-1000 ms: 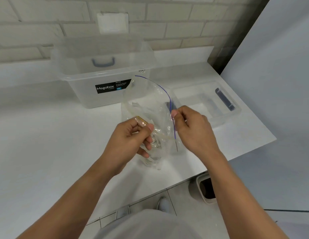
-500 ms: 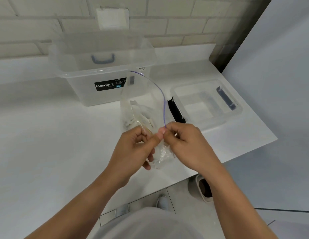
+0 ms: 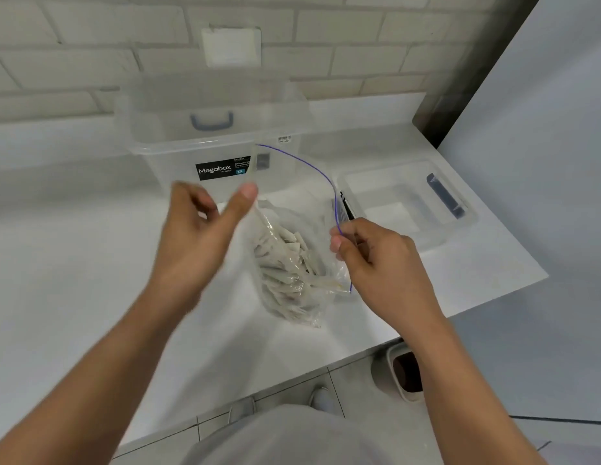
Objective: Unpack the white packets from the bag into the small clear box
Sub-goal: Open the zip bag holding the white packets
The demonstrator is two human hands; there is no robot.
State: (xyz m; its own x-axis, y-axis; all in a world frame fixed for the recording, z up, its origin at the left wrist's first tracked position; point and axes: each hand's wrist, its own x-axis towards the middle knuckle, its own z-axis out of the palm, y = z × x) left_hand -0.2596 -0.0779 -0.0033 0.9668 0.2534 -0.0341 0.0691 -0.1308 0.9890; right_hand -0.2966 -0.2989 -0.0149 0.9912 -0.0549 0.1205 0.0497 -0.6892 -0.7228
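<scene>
Clear zip bag (image 3: 294, 203) with a blue seal line, standing mouth-open at the middle of the white table (image 3: 74, 250) and filled in its lower half with the white packets (image 3: 285, 266); the right hand (image 3: 383, 263) pinches the right side of the blue-lined rim between thumb and fingers. The left hand (image 3: 195, 236), motion-blurred, is spread with relaxed fingers, thumb at the bag's left rim, contact indeterminate. The small clear box (image 3: 436, 234) sits just right of the bag; the large clear box (image 3: 171, 162) on the far side bears a black label (image 3: 214, 170) reading "Megabox" beside a blue "12L" tag, smaller print illegible.
</scene>
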